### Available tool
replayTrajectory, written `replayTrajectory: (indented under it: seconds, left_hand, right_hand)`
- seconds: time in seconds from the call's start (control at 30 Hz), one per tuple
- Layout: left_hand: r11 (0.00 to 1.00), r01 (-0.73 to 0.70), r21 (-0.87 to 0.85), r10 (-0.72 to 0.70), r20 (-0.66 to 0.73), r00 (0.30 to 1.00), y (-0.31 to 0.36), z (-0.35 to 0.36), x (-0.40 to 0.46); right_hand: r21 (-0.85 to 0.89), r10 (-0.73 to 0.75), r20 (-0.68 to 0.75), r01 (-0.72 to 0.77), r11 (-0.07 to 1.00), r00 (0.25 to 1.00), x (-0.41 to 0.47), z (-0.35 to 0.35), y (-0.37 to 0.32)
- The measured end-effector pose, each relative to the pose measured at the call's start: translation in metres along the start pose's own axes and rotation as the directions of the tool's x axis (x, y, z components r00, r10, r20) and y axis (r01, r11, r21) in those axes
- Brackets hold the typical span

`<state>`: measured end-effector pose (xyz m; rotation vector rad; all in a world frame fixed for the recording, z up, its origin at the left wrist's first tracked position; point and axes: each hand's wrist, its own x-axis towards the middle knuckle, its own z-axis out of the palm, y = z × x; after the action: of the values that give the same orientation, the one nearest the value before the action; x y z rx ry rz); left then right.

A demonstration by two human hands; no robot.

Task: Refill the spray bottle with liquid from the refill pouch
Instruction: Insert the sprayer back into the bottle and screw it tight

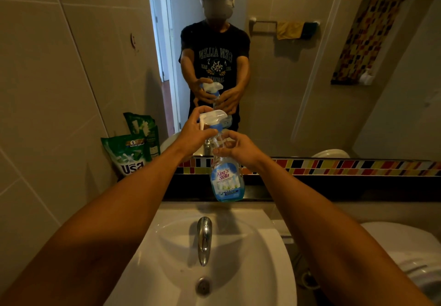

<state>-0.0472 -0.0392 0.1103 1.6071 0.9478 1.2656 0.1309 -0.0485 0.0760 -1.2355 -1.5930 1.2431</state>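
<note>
The spray bottle [226,176] is clear with pale blue liquid low in it, a blue-and-white label with pink lettering, a blue collar and a white trigger head [213,117]. At its nine o'clock the refill pouch [127,155] is green with white lettering and an orange band near the top. Behind the bottle a tile strip [334,166] runs in black, red, yellow, orange and white blocks. At six o'clock the sink [267,258] is white and the tap [204,239] shiny chrome. The wall tiles [47,79] are beige. In the mirror at one o'clock hang a yellow cloth [290,30] and a dark blue-green one just beside it.
</note>
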Motion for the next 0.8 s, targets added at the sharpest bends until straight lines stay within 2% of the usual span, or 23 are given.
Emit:
replayTrajectory:
  seconds: [0.13, 0.3, 0.47, 0.63, 0.8]
  left_hand:
    - [0.999, -0.039, -0.023, 0.039, -0.026, 0.999, -0.0051, 0.0015, -0.0006]
    - [1.000, 0.016, -0.020, -0.017, -0.044, 0.999, -0.0075, -0.0018, 0.0041]
    - [0.999, -0.017, -0.050, 0.015, -0.049, 0.999, -0.0110, 0.0010, 0.0048]
    - [0.999, 0.044, -0.026, -0.045, -0.043, 0.998, -0.0104, -0.0013, 0.0088]
    - [0.998, 0.008, -0.057, -0.010, -0.033, 0.999, -0.0113, -0.0010, 0.0071]
  right_hand:
    - [-0.006, -0.013, 0.013, 0.013, 1.000, 1.000, 0.0007, 0.0013, 0.0005]
    - [0.000, -0.007, 0.005, 0.007, 1.000, 1.000, 0.0016, -0.0001, 0.0038]
    - [-0.026, -0.020, 0.016, 0.020, 0.999, 1.000, 0.0020, 0.0006, 0.0031]
    - [-0.019, -0.017, -0.002, 0.017, 1.000, 1.000, 0.0052, -0.0008, 0.0072]
    - [-0.026, -0.031, 0.004, 0.031, 0.999, 1.000, 0.0062, 0.0012, 0.0062]
